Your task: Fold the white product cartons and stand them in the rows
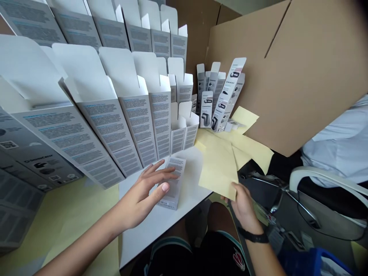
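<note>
My left hand [152, 184] is stretched out, fingers apart, over a small flat grey printed box [174, 191] on the white table. Whether the fingers touch the box I cannot tell. My right hand [243, 199] pinches the near corner of a pale yellow paper sheet [218, 165] at the table's right edge. More yellow sheets [253, 143] lie beneath and behind it. Just beyond my left hand stands a row of tall grey printed cartons [135, 126] with their white top flaps raised.
A second row of open cartons [109, 30] rises behind. Smaller product boxes [225, 96] stand at the back, one leaning. A large brown cardboard sheet [281, 69] walls off the right. Beside it sits a person in a white top [342, 138] on a chair with a pale armrest [324, 176].
</note>
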The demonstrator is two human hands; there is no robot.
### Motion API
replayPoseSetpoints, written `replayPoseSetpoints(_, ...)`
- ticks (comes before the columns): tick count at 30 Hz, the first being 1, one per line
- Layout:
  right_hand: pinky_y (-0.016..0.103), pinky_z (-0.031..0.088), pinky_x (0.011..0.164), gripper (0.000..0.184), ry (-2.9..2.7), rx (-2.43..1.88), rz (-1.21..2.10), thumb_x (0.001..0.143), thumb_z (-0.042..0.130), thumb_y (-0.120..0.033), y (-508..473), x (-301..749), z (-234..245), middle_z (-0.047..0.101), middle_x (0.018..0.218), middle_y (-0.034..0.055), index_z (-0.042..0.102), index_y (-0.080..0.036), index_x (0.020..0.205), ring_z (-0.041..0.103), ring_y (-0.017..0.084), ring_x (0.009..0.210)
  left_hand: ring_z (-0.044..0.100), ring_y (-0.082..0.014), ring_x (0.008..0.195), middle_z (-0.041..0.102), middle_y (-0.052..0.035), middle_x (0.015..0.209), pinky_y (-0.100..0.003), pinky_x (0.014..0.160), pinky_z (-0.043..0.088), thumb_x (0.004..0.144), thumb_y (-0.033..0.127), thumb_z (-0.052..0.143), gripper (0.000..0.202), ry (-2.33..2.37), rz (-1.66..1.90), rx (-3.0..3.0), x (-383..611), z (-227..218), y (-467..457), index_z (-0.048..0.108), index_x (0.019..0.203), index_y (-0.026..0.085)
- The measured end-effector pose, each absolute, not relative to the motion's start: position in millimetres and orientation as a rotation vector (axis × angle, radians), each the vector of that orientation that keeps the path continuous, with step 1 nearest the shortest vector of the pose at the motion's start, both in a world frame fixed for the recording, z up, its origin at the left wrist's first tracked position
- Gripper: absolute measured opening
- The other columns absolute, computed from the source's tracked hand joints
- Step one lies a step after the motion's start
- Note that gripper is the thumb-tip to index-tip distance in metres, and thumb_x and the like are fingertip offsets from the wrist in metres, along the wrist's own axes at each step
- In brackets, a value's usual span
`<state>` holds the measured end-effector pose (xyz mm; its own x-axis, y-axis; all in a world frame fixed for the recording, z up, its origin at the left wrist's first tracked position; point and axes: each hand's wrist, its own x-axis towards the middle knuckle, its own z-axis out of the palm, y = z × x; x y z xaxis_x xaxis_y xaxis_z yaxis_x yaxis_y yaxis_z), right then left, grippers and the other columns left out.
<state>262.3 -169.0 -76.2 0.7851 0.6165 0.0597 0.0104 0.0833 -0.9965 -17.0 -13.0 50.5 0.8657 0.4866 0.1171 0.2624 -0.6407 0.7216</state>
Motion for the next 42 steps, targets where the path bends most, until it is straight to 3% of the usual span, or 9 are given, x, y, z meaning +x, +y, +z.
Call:
replayPoseSetpoints(8,0.023,0.027,0.037,0.061,-0.744,-1.821,0.680,0.076,0.068,-0.070,-173,309,-55,0.044,0.038,-0.0018,0.051,-0.018,0.048,0.040,0.009,0.033,0.025,-0.0333,0.154,0.033,-0.0048,0.164,-0.051,0.121,0.037,0.102,0.058,0.040,0.066,0.488,0.002,2.573,-27,54,-3,0.024,0.160,0.030)
replayPoseSetpoints(11,0.021,0.025,0.038,0.056,-0.817,-1.864,0.673,0.077,0.070,-0.066,-185,314,-30,0.045,0.043,-0.0025,0.057,-0.017,0.054,0.040,0.009,0.037,0.033,-0.0360,0.151,0.047,-0.0111,0.156,-0.054,0.116,0.040,0.103,0.053,0.039,0.057,0.452,0.207,2.630,-23,48,-1,0.040,0.152,0.023)
replayPoseSetpoints(14,0.022,0.035,0.043,0.046,-0.943,-1.761,0.708,0.087,0.062,-0.063,-200,280,-14,0.057,0.062,-0.0001,0.071,-0.018,0.083,0.049,0.010,0.046,0.035,-0.0339,0.149,0.056,-0.0110,0.147,-0.055,0.118,0.033,0.104,0.045,0.043,0.042,0.408,0.530,2.641,-16,42,-4,0.054,0.137,0.022)
replayPoseSetpoints(19,0.021,0.042,0.052,0.021,-1.417,-1.309,0.563,0.093,0.067,-0.033,-189,197,0,0.065,0.086,0.0002,0.068,-0.029,0.113,0.052,0.009,0.059,0.056,-0.0281,0.129,0.069,-0.0100,0.124,-0.046,0.111,0.035,0.099,0.041,0.056,0.029,0.206,0.776,2.650,-9,37,-14,0.062,0.119,0.021)
replayPoseSetpoints(23,0.021,0.038,0.049,0.026,-1.465,-1.224,0.559,0.088,0.072,-0.025,-164,167,6,0.060,0.085,-0.0023,0.065,-0.027,0.113,0.040,0.007,0.054,0.066,-0.0229,0.106,0.072,-0.0087,0.113,-0.043,0.107,0.036,0.099,0.038,0.056,0.023,0.213,0.724,2.638,-10,35,-18,0.064,0.111,0.020)
replayPoseSetpoints(27,0.022,0.036,0.050,0.002,-1.464,-1.245,0.557,0.092,0.065,-0.021,-154,162,14,0.057,0.074,-0.0027,0.067,-0.022,0.093,0.042,0.008,0.055,0.067,-0.0218,0.100,0.073,-0.0080,0.109,-0.042,0.102,0.040,0.099,0.034,0.054,0.020,0.236,0.727,2.600,-11,35,-19,0.064,0.107,0.019)
replayPoseSetpoints(31,0.023,0.035,0.053,0.013,-1.482,-1.263,0.518,0.095,0.060,-0.018,-152,166,22,0.055,0.069,-0.0021,0.065,-0.019,0.083,0.045,0.009,0.058,0.067,-0.0222,0.098,0.073,-0.0086,0.108,-0.042,0.098,0.043,0.098,0.035,0.057,0.020,0.217,0.763,2.560,-11,36,-19,0.064,0.108,0.019)
replayPoseSetpoints(35,0.024,0.035,0.054,0.015,-1.501,-1.148,0.633,0.095,0.062,-0.019,-154,172,25,0.054,0.066,-0.0031,0.064,-0.020,0.080,0.045,0.009,0.058,0.065,-0.0238,0.107,0.070,-0.0115,0.114,-0.039,0.095,0.049,0.096,0.044,0.063,0.030,0.011,0.879,2.481,-10,40,-19,0.064,0.112,0.018)
replayPoseSetpoints(42,0.026,0.036,0.055,0.009,-1.269,-0.878,0.772,0.095,0.063,-0.021,-151,184,9,0.052,0.068,-0.0024,0.065,-0.022,0.086,0.046,0.011,0.061,0.046,-0.0329,0.142,0.059,-0.0152,0.141,-0.053,0.116,0.041,0.084,0.058,0.072,0.070,0.029,0.688,2.528,-18,54,1,0.049,0.140,0.023)
